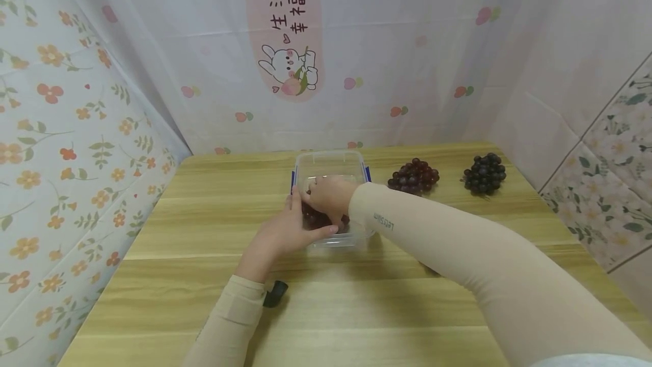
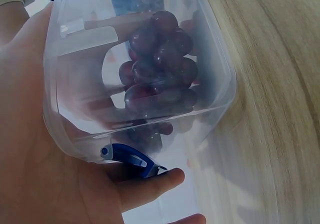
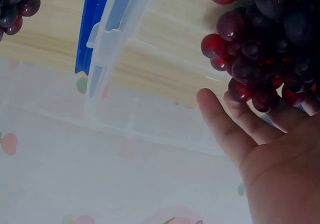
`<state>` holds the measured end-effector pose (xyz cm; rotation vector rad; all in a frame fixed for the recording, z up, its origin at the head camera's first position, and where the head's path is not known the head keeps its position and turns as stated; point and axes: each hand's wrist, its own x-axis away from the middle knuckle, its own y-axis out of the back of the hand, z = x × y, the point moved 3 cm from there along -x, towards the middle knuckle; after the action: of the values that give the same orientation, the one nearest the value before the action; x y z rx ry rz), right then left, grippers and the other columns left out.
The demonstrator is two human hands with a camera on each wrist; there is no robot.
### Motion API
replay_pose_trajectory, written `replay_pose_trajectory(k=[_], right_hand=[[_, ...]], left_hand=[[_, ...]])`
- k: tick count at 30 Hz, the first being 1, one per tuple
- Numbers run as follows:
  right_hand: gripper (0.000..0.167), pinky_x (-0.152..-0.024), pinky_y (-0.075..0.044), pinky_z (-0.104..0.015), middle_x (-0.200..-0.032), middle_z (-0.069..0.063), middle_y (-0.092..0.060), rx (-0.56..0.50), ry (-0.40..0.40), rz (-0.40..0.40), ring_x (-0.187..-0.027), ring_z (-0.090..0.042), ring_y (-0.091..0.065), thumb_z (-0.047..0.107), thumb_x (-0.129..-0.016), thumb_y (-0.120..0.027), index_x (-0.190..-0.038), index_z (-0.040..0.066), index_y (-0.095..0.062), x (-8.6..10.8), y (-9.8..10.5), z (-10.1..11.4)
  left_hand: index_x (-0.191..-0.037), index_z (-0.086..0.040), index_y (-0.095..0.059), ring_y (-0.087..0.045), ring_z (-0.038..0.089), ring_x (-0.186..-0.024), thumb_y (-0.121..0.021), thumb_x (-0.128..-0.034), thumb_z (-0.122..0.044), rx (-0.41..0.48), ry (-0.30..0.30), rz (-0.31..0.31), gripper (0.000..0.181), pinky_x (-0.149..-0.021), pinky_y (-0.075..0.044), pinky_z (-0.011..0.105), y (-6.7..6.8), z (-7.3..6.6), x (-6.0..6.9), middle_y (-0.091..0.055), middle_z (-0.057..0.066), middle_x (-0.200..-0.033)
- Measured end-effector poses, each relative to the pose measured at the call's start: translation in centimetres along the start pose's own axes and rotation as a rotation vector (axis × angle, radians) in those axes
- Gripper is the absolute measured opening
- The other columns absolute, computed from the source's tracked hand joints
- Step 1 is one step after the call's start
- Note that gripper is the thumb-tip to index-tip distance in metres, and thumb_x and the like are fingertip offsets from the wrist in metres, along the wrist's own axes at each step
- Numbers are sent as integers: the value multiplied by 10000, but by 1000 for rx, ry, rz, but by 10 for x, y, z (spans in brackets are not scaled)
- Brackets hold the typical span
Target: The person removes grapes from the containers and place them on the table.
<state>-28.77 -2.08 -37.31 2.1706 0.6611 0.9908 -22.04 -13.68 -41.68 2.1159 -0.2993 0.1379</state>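
A clear plastic container (image 1: 331,157) with blue side latches stands on the table, its top uncovered. Inside it is a bunch of dark red grapes (image 1: 317,220), also visible through the clear wall in the left wrist view. My right hand (image 1: 328,197) reaches over the rim and holds this bunch, its fingers around the far side; the thumb is hidden. At the near left corner, my left hand (image 1: 282,234) rests against the container with fingers spread. Its thumb lies along the near rim, and its other fingers lie by the left wall and blue latch (image 2: 131,156).
Another bunch of dark red grapes (image 1: 415,174) lies right of the container, partly behind my right sleeve. Farther right is a bunch of black grapes (image 1: 485,174). A dark object peeks out beneath the right forearm, mostly hidden. Printed cloth (image 1: 407,44) hangs behind the table.
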Motion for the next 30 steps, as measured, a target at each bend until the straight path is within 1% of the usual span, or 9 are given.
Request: replay_pose_trajectory(k=[3, 5, 8, 11, 16, 21, 23, 27, 30], right_hand=[[1280, -1145, -533, -389, -1543, -101, -571, -47, 7, 7, -1414, -256, -585, 519, -815, -891, -1725, 121, -84, -2, -1, -3], [1248, -1109, -558, -374, -1472, -77, -611, -104, 16, 9, -1326, -216, -627, 458, -815, -900, -1722, 115, -113, -3, -2, -5], [1162, -1078, -568, -334, -1340, -13, -647, -181, 36, 19, -1152, -136, -633, 368, -795, -908, -1691, 106, -215, -4, -5, -9], [1010, -1089, -549, -299, -1267, 24, -646, -227, 46, 38, -1071, -96, -593, 347, -795, -897, -1604, 102, -345, -7, -10, -12], [808, -1092, -548, -294, -1232, 19, -670, -265, 53, 53, -1094, -91, -631, 392, -826, -872, -1451, 102, -450, -10, -18, -15], [706, -1097, -551, -318, -1230, 13, -689, -352, 31, 36, -1143, -122, -684, 423, -832, -881, -1351, 130, -503, -10, -20, -17], [661, -1076, -559, -311, -1211, 19, -683, -379, 26, 30, -1118, -122, -683, 423, -846, -880, -1321, 137, -521, -8, -20, -18], [530, -980, -582, -272, -1138, 29, -680, -404, 52, 19, -1014, -98, -668, 364, -897, -851, -1279, 131, -567, -6, -16, -17], [524, -978, -573, -259, -1144, 32, -666, -416, 75, 2, -1012, -87, -651, 344, -917, -844, -1306, 126, -569, -3, -14, -17]], left_hand=[[-1696, -88, 156, -507, 370, -1511, -601, -736, -984, -3, -8, 1, 1515, -1141, -496, 563, -1, -1, 0, -171, 190, -1781], [-1694, -70, 149, -518, 364, -1503, -610, -747, -970, -8, -18, 1, 1511, -1146, -495, 556, -1, -2, 0, -192, 193, -1776], [-1692, -64, 149, -543, 358, -1482, -618, -757, -957, -17, -30, 4, 1503, -1157, -490, 544, -1, -5, 2, -236, 203, -1760], [-1694, -72, 150, -522, 368, -1499, -609, -764, -958, -26, -37, 7, 1492, -1160, -486, 556, -1, -7, 2, -202, 204, -1766], [-1697, -90, 155, -471, 392, -1533, -602, -767, -960, -33, -29, 10, 1481, -1155, -482, 583, -2, -8, 2, -137, 188, -1780], [-1698, -99, 155, -463, 402, -1536, -587, -749, -982, -35, -24, 10, 1495, -1158, -480, 589, -2, -8, 1, -137, 182, -1784], [-1698, -89, 151, -466, 405, -1533, -584, -747, -985, -30, -29, 7, 1499, -1160, -477, 592, -2, -8, 1, -149, 190, -1782], [-1699, -81, 140, -467, 391, -1536, -602, -750, -973, -16, -33, 4, 1499, -1173, -466, 582, -1, -7, 1, -158, 187, -1783], [-1701, -90, 142, -463, 382, -1541, -610, -750, -967, -10, -32, 5, 1496, -1178, -463, 576, -1, -7, 2, -151, 175, -1787]])
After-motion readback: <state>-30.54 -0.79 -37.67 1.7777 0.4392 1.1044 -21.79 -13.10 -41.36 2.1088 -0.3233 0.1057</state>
